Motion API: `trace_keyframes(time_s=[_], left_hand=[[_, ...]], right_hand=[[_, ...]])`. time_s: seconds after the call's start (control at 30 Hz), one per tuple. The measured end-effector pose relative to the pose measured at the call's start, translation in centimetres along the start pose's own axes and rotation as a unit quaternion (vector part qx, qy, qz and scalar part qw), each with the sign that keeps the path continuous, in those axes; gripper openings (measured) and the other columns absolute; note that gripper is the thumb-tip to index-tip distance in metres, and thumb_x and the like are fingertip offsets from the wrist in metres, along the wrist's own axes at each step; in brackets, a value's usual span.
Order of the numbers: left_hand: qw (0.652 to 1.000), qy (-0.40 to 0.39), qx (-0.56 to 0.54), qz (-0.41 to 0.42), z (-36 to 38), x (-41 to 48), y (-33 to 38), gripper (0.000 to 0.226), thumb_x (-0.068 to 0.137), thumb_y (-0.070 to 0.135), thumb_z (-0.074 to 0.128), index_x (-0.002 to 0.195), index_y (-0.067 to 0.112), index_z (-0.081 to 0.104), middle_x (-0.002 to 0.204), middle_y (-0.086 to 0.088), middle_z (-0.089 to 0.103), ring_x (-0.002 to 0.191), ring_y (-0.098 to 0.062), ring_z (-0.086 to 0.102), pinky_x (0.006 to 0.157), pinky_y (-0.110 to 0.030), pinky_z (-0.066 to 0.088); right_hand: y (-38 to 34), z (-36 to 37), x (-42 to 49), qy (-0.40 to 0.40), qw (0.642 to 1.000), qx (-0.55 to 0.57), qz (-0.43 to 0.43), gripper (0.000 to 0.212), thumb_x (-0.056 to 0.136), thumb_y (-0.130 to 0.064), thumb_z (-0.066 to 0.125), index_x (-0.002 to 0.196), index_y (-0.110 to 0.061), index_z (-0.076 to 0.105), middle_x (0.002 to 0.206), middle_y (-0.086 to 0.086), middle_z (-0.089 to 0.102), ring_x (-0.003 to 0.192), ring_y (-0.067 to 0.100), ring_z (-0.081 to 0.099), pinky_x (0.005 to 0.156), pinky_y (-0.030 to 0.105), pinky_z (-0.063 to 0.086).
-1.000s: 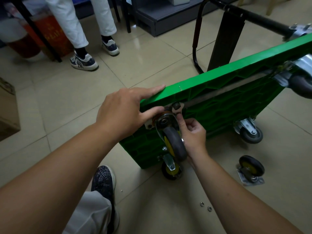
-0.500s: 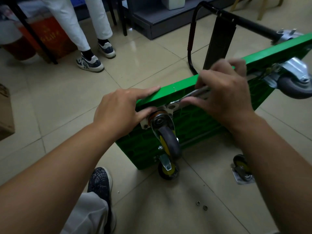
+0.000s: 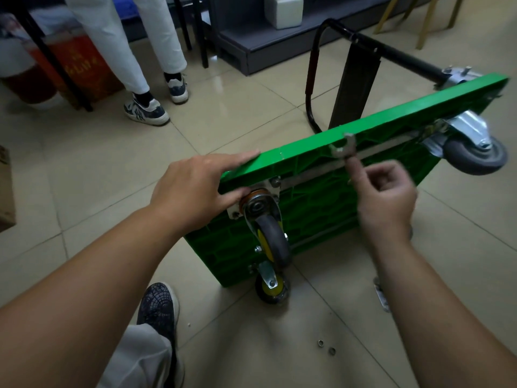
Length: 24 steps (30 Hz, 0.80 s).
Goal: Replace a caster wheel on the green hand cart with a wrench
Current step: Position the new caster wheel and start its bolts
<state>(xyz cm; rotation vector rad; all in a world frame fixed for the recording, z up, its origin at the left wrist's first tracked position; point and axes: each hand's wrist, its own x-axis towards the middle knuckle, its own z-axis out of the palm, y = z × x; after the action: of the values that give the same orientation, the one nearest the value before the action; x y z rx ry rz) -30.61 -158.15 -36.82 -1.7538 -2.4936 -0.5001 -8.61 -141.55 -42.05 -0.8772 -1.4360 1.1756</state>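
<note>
Beige floor tiles carry the green hand cart [image 3: 321,208], tipped on its edge. The left hand [image 3: 195,189] presses flat-fingered on its rim beside the caster wheel [image 3: 270,233]. The right hand [image 3: 386,197] pinches the wrench [image 3: 342,147], held clear of the plate bolt [image 3: 275,181]. This looks like mid-bolting; the next move calls for seating the wrench on that bolt.

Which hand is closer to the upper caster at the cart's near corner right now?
Left. The left hand rests on the edge of the green cart, thumb against the top of the caster; the right hand holds the wrench well off to its right.
</note>
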Motion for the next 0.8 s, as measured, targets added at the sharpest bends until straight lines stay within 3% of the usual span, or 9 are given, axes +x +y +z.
trace_keyframes(time_s=[0.17, 0.37, 0.53, 0.7, 0.8], left_hand=[[1.0, 0.005, -0.006, 0.007, 0.0, 0.1, 0.0, 0.067, 0.088, 0.049, 0.072, 0.145, 0.06, 0.039, 0.131, 0.011, 0.069, 0.101, -0.024, 0.068, 0.072, -0.032, 0.042], [1.0, 0.005, -0.004, 0.003, 0.0, 0.1, -0.1, 0.066, 0.088, 0.052, 0.07, 0.145, 0.062, 0.039, 0.13, 0.011, 0.069, 0.102, -0.024, 0.068, 0.074, -0.034, 0.045], [1.0, 0.009, -0.007, 0.001, 0.1, 0.0, -0.1, 0.065, 0.088, 0.051, 0.072, 0.144, 0.063, 0.04, 0.127, 0.013, 0.071, 0.1, -0.023, 0.068, 0.071, -0.03, 0.039], [1.0, 0.009, 0.001, 0.0, 0.1, 0.0, -0.1, 0.065, 0.089, 0.05, 0.071, 0.145, 0.062, 0.04, 0.13, 0.014, 0.069, 0.107, -0.023, 0.067, 0.073, -0.029, 0.038], [1.0, 0.012, 0.003, 0.004, 0.1, 0.0, -0.1, 0.065, 0.089, 0.049, 0.072, 0.145, 0.06, 0.041, 0.129, 0.012, 0.07, 0.105, -0.023, 0.067, 0.072, -0.03, 0.039]], right_hand=[[4.7, 1.8, -4.1, -0.026, 0.99, 0.034, 0.131, 0.038, 0.067, -0.038, 0.083, 0.075, -0.011, 0.058, 0.067, -0.001, 0.059, 0.059, 0.004, 0.055, 0.057, 0.017, 0.047], [5.8, 3.8, -5.2, -0.047, 0.988, 0.053, 0.136, 0.039, 0.068, -0.034, 0.083, 0.077, -0.006, 0.058, 0.064, -0.002, 0.058, 0.058, 0.002, 0.055, 0.058, 0.016, 0.047], [6.2, 5.5, -4.7, -0.062, 0.987, 0.054, 0.136, 0.032, 0.076, -0.022, 0.084, 0.076, -0.005, 0.057, 0.065, 0.0, 0.056, 0.056, 0.002, 0.052, 0.055, 0.015, 0.043], [6.7, 7.3, -5.0, -0.074, 0.976, 0.071, 0.193, 0.043, 0.066, -0.045, 0.078, 0.076, -0.009, 0.057, 0.067, 0.002, 0.058, 0.055, 0.001, 0.051, 0.052, 0.015, 0.041], [7.3, 8.2, -5.7, -0.066, 0.96, 0.109, 0.248, 0.052, 0.059, -0.057, 0.078, 0.075, -0.012, 0.058, 0.071, 0.006, 0.06, 0.065, 0.012, 0.054, 0.06, 0.024, 0.042]])
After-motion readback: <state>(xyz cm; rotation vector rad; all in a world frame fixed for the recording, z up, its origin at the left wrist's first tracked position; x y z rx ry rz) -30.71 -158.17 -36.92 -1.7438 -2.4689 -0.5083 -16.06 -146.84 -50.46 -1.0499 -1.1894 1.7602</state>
